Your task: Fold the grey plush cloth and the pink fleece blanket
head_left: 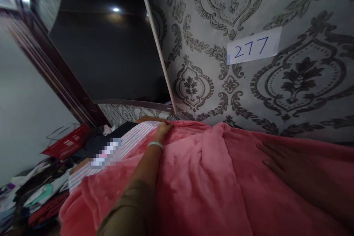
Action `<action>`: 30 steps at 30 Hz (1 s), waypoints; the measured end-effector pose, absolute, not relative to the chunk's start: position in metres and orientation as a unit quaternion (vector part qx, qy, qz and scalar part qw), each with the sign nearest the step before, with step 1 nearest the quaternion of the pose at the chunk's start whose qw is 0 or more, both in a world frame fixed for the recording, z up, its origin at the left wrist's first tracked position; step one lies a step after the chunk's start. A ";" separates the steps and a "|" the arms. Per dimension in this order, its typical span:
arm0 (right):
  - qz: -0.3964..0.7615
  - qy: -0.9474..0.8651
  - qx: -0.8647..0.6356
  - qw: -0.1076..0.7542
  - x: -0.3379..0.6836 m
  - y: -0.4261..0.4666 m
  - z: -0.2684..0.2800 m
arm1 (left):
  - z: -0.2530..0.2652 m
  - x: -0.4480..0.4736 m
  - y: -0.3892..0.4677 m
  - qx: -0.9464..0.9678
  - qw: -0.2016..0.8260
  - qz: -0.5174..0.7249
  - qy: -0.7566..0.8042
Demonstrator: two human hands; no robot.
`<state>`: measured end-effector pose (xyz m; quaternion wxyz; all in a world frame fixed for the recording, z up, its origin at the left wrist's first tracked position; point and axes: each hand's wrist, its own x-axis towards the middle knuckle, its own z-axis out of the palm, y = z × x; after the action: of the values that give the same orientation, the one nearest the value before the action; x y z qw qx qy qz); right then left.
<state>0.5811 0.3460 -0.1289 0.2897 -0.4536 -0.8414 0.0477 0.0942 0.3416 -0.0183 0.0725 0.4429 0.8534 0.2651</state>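
Pink, soft cloth makes the blanket [190, 158], which lies wide and wrinkled in front of the person, below the patterned wall [193, 44] and beside a striped cloth [141, 132]. At its far edge, close to this striped cloth, the left hand [164, 129] touches the blanket with fingers that seem bent, but I cannot tell if they are grasping it. On the right part, the right hand [297, 164] rests flat, its fingers extended, slightly apart and clenching nothing.
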 end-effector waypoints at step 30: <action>0.040 -0.843 -0.470 0.257 0.583 0.338 -0.119 | -0.057 0.082 0.388 0.498 -0.016 0.223 0.838</action>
<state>0.5833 0.3377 -0.1191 0.2574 -0.4699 -0.8434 0.0402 0.0817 0.3879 -0.0574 -0.0164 0.4981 0.8379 0.2226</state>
